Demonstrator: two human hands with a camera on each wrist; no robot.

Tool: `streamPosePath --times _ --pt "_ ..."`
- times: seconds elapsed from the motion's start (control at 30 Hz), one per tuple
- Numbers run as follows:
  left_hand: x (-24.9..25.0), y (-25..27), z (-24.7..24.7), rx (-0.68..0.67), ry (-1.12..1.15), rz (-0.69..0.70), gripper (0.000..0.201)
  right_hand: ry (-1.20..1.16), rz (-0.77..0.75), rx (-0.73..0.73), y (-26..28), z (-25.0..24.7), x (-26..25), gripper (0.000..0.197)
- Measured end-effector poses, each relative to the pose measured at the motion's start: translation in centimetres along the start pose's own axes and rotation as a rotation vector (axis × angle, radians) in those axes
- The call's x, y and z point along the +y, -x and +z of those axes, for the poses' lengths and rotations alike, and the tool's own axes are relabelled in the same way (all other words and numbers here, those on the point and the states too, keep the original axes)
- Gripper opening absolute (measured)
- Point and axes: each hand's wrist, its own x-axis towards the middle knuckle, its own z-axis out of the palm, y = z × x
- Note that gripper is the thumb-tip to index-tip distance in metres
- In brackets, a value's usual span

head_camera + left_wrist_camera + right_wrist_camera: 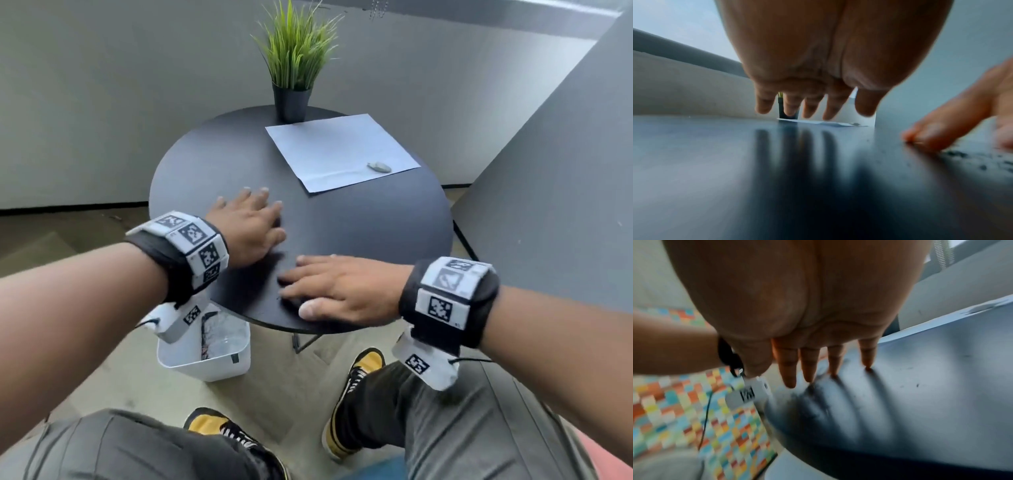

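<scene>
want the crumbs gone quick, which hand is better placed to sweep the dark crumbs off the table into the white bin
Probably right. The right hand lies flat with its fingertips at the dark crumbs, near the table edge above the white bin. The left hand rests farther in.
</scene>
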Motion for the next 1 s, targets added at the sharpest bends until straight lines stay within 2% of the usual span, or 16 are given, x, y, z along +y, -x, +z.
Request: streamPosePath --times 0.07,0.13,0.2,0.27,0.33,0.4,0.43,0.47,0.5,0.57,0.63,0.7,0.73,0.8,0.93,1.0 --pt "0.8 0.5 0.6 -0.108 -0.091 0.075 0.062 -0.286 0.092 0.215 2.1 -1.1 0.9 0.042" --pt "2.1 2.2 1.0 -0.162 -0.091 0.300 0.057 -0.392 0.428 0.461 4.3 -1.4 3.1 0.046" --pt "2.8 4.3 0.8 -0.178 0.046 0.510 0.053 -0.367 0.780 0.454 5.7 0.3 4.0 0.059" --pt "2.2 6.5 0.1 -0.005 0.415 0.546 0.054 -0.291 0.910 0.334 5.4 3.5 2.1 0.074" --pt "-0.8 7.8 0.1 0.414 0.773 0.321 0.034 -0.216 0.933 0.323 3.9 6.6 -1.6 0.082" --pt "-6.4 7.7 2.1 0.824 0.945 -0.168 0.024 -0.174 0.883 0.336 2.6 8.4 -5.8 0.086" --pt "-9.1 7.3 3.8 0.870 0.960 -0.439 0.029 -0.168 0.822 0.331 2.2 8.7 -7.5 0.087" --pt "-11.5 6.8 5.9 0.779 0.967 -0.659 0.038 -0.193 0.737 0.320 2.0 8.7 -8.6 0.088" --pt "-13.2 6.2 8.1 0.613 0.991 -0.796 0.049 -0.265 0.639 0.325 2.1 8.0 -9.1 0.087" --pt "-13.9 5.1 12.6 0.315 1.030 -0.894 0.069 -0.384 0.535 0.467 2.7 6.6 -7.4 0.084" --pt "-13.0 4.5 15.8 0.193 1.005 -0.940 0.077 -0.340 0.721 0.576 3.8 5.3 -3.8 0.082" --pt "-12.1 4.0 18.1 0.112 0.998 -0.916 0.079 -0.237 0.995 0.474 4.7 5.4 -1.4 0.083" --pt "-11.7 3.8 18.9 0.052 0.979 -0.902 0.082 -0.197 1.033 0.417 4.6 6.0 -1.5 0.085" --pt "-10.7 3.7 19.6 -0.012 0.888 -0.885 0.080 -0.136 0.912 0.366 3.4 7.9 -4.3 0.086" --pt "-6.7 5.7 16.6 -0.169 0.711 -0.741 0.044 -0.148 0.554 0.369 1.6 9.2 -9.7 0.086" --pt "-6.4 5.9 16.0 -0.242 0.644 -0.661 0.038 -0.257 0.614 0.518 1.8 8.3 -7.3 0.088"
